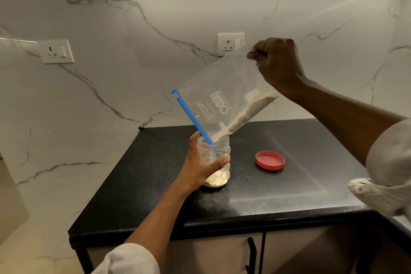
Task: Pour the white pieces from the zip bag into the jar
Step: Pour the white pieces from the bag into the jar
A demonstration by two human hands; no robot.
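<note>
Pouring under way: bag [224,95] tilted, long axis running from raised right hand [278,64] down-left to jar [214,158] mouth. Right hand pinches upper corner. Left hand [200,169] grips jar on desk [289,184]. Pieces [251,107] along lower edge.

Your worktop [278,193] is a black, speckled, glossy slab set into a marble-walled corner. A clear jar [216,158] stands upright on it near centre, holding pale pieces at its bottom. A red lid [269,160] lies flat, rim up, at 3 o'clock from the jar, near but apart from it.
</note>
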